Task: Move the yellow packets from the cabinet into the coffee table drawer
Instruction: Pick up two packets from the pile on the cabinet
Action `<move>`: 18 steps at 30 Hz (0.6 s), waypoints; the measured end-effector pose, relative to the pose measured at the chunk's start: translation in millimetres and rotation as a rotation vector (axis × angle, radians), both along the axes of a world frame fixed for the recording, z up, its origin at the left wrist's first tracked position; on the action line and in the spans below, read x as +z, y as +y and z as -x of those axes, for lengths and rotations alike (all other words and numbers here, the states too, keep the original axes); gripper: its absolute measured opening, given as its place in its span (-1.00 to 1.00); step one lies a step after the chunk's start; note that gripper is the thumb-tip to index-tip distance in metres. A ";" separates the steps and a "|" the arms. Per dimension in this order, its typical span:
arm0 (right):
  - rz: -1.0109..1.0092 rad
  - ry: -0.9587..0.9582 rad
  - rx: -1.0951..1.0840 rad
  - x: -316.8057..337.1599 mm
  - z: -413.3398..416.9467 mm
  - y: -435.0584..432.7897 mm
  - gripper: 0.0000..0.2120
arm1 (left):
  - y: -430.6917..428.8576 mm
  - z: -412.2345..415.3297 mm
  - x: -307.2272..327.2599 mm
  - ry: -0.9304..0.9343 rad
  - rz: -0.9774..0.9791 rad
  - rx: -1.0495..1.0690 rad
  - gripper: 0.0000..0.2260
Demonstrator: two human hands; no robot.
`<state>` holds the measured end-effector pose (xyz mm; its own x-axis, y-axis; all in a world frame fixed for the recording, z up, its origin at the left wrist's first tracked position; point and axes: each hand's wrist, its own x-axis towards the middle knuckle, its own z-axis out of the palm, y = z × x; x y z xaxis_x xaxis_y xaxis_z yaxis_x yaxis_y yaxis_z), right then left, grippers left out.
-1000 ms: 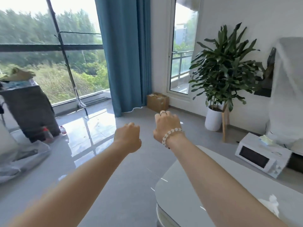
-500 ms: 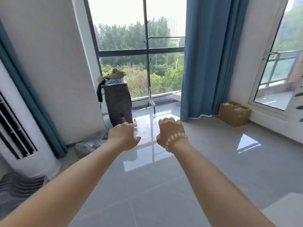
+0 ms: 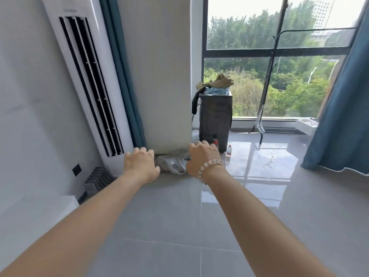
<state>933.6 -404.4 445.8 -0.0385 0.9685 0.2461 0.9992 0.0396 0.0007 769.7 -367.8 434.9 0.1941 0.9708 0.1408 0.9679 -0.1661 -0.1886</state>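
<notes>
Both my arms reach forward over the grey tiled floor. My left hand (image 3: 140, 164) is at centre left, fingers curled loosely, holding nothing. My right hand (image 3: 202, 159), with a bead bracelet at the wrist and a ring, is curled into a loose fist and holds nothing. No yellow packets, cabinet or coffee table drawer are in view.
A tall white floor air conditioner (image 3: 85, 80) stands at the left against the wall. A grey plastic bag (image 3: 172, 163) lies by the pillar. A dark bin (image 3: 215, 118) with cloth on top, small bottles (image 3: 229, 150), a metal stand (image 3: 265, 92) and a blue curtain (image 3: 339, 116) stand by the window.
The view has swung left: the plant, microwave and table corner left the frame and the air conditioner came in. Both hands stay held out in front, curled.
</notes>
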 end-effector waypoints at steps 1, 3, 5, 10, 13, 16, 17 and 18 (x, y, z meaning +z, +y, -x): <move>0.009 -0.003 0.033 -1.4 3.1 16.8 -0.67 | 8.6 4.5 -1.9 -0.004 0.003 0.030 -0.60; 0.013 -0.014 0.114 -0.7 11.4 51.8 -0.67 | 28.1 14.6 -2.6 -0.013 0.002 0.088 -0.60; 0.014 -0.013 0.205 3.4 23.1 83.6 -0.69 | 48.3 27.2 0.7 -0.036 0.003 0.167 -0.60; 0.048 -0.051 0.442 6.8 52.1 148.1 -0.71 | 81.1 52.9 -3.3 -0.107 0.028 0.379 -0.62; 0.078 -0.066 0.548 4.2 76.1 185.0 -0.68 | 90.3 64.6 -9.3 -0.124 0.025 0.472 -0.66; 0.088 -0.067 0.670 -2.2 111.6 201.8 -0.68 | 87.5 84.2 -16.7 -0.093 0.019 0.563 -0.69; 0.095 -0.074 0.715 -4.8 124.4 202.9 -0.68 | 84.8 92.8 -20.2 -0.089 0.025 0.599 -0.71; 0.098 -0.083 0.758 -7.0 137.6 203.7 -0.68 | 82.6 102.6 -23.6 -0.092 0.027 0.640 -0.72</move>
